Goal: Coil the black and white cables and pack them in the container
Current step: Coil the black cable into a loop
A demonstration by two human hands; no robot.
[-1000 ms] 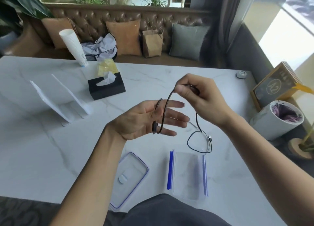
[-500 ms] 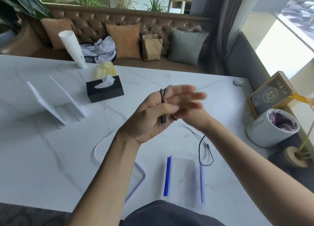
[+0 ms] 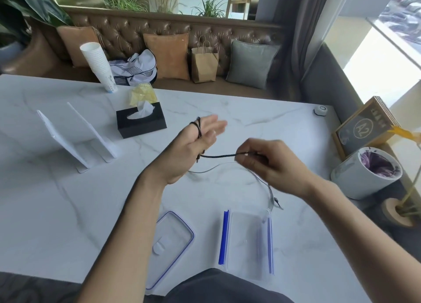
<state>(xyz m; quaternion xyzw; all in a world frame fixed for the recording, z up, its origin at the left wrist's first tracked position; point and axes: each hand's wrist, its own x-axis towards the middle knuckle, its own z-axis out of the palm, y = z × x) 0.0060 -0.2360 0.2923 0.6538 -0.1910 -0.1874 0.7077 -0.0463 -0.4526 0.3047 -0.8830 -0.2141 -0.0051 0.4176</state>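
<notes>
The left hand (image 3: 193, 146) is raised in the middle of the frame, its fingers stretched out fairly straight and blurred, not clenched. The black cable (image 3: 218, 156) is looped round them, with turns showing at the top of the hand and at the base of the palm. From there a short stretch runs taut to the right, where the right hand (image 3: 270, 163) pinches it between thumb and fingertips, the other fingers curled in. Both hands are above the surface (image 3: 68, 200).

The white cable (image 3: 206, 170) lies on the marble below them, arching from under the left hand round to the right. Its end reaches the upper right corner of the container (image 3: 246, 245). That clear box, with blue clips along two sides, sits at lower centre with nothing coiled inside. Its lid (image 3: 175, 234) lies just left of it, partly behind the left forearm.
</notes>
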